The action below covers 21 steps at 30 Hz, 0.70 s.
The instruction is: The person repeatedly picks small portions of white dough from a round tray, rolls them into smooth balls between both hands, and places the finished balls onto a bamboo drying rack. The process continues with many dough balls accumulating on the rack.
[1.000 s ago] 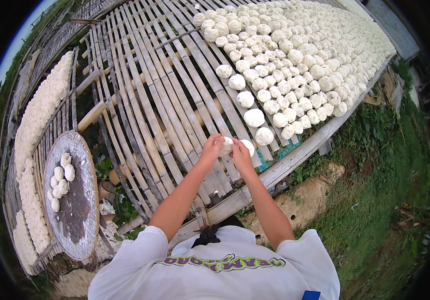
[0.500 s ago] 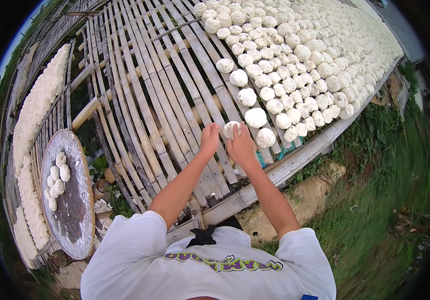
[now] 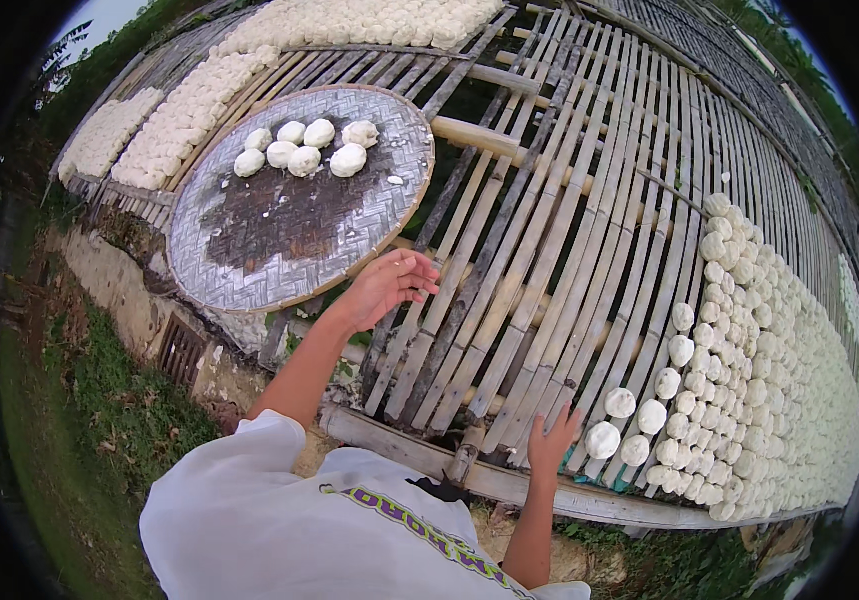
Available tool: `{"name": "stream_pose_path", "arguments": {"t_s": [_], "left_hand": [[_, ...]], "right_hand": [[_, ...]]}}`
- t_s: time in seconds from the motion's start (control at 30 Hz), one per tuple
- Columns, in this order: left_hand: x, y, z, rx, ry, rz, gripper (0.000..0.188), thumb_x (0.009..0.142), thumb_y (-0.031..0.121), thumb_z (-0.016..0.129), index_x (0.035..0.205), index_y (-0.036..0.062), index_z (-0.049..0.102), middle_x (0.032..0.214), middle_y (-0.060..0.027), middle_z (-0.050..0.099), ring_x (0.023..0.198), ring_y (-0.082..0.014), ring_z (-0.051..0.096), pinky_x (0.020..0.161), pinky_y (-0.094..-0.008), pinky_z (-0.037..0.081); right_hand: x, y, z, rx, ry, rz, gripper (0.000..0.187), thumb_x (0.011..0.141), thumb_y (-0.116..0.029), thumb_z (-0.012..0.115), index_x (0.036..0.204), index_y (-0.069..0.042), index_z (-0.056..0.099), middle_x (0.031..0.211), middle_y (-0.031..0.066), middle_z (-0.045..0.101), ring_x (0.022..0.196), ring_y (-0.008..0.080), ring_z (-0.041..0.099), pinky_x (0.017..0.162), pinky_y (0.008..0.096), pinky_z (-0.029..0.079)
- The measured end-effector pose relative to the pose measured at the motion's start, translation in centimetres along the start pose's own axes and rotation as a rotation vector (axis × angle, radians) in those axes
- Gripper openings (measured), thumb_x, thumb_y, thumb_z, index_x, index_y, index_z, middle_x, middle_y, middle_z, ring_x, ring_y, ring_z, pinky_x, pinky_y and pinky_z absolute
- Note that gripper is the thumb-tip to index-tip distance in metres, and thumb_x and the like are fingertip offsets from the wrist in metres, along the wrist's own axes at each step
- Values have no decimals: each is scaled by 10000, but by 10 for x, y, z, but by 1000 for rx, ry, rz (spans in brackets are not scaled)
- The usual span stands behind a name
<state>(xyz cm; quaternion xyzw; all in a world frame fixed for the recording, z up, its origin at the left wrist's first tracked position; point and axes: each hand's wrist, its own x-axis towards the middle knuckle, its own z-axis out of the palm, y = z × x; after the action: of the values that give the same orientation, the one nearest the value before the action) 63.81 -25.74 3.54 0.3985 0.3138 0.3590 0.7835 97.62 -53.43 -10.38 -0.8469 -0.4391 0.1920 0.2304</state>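
My left hand [image 3: 390, 285] is open and holds nothing, its fingers loosely bent beside the near right rim of a round woven bamboo tray [image 3: 190, 255]. On the tray's far half sit several white, lumpy, dough-like balls [image 3: 305, 160]. Lower and to the right, my right hand [image 3: 553, 442] is also empty, with its fingers apart over the bamboo slats. Just right of its fingers lies a white ball [image 3: 604, 440], with another ball [image 3: 621, 402] behind it. Beyond these, a line of single balls [image 3: 668, 384] runs alongside densely packed rows [image 3: 715, 410].
The slatted bamboo rack [image 3: 540, 270] has gaps between its strips and a thick pole [image 3: 400, 445] along its near edge. More white pieces [image 3: 350, 25] cover racks at the far left. Grass [image 3: 120, 390] and a low wall [image 3: 120, 285] lie below on the left.
My view has swung left toward the tray. My right hand has let go of a white ball, which stays on the slats. My left hand has moved away leftward to the tray's edge.
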Motion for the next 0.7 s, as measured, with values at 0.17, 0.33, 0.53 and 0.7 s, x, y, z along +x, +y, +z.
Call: {"name": "stream_pose_path", "arguments": {"t_s": [0.17,0.33,0.53,0.7], "left_hand": [[99,94,-128,1214,673,587,489,877,379,785,1168,20,622,1155,-150,653,1039,-287,662,876,-418,531],[168,104,-195,1517,821,172,1185,740,573,847,1518,-105,266,1346,-310,517,1268,-448,537,1045,-518,475],[187,73,-218,1334,963,293,1037,683,327,908,1501,-8,365,1272,-219,568,1210,-409,557,1035,-506,464],[187,71,-241,969,905,522,812,726,263,873,1408,19,504,1249,-187,617,1173,-363,597,1001,-465,493]], "right_hand": [[-68,-57,39,168,-126,177,681,1017,-378,592,1526,36,414,1612,308,297,1503,444,300,1211,509,274],[-114,-87,77,244,-154,309,645,1002,-374,624,1459,59,484,1530,284,430,1432,424,415,1171,486,344],[-145,-106,99,358,-2,476,601,1001,-313,636,1445,69,498,1474,243,510,1367,377,501,1129,470,393],[-143,-129,84,486,183,467,542,1010,-202,631,1464,54,482,1410,207,569,1305,278,552,1078,399,441]]}}
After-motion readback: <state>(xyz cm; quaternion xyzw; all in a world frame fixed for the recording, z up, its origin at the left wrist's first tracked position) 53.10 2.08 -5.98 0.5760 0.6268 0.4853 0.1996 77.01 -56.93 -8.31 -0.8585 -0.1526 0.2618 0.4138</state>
